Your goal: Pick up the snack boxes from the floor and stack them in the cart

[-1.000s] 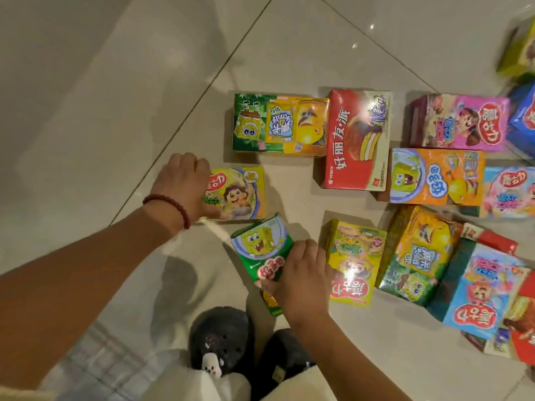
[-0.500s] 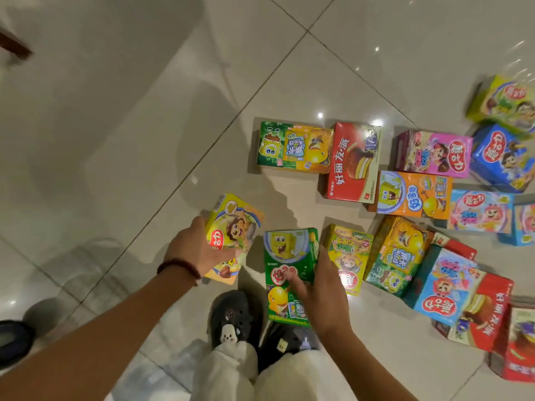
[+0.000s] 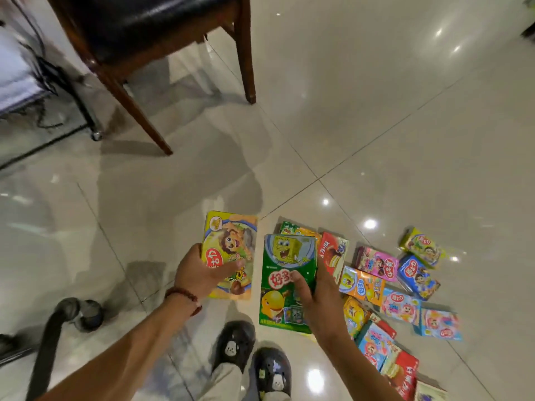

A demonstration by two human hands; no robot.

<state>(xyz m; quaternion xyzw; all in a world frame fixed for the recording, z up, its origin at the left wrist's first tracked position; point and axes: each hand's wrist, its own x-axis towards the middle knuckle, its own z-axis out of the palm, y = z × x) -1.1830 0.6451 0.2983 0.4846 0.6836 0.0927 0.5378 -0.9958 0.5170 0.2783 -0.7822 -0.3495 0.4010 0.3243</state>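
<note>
— Where are our hands?
— Lower centre: left hand [image 3: 199, 273] grips the yellow snack box [image 3: 231, 250], right hand [image 3: 318, 296] the green snack box [image 3: 285, 273].
— Handling?
— Light, stiff cardboard, we judge; hold the edges.

Chair [image 3: 150, 39] cropped at top edge — red box [image 3: 405, 377] cut off at bottom edge.

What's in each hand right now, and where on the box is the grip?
Left hand holds the yellow box by its lower left edge, thumb across the front. Right hand holds the green box by its right edge, thumb on the front.
</note>
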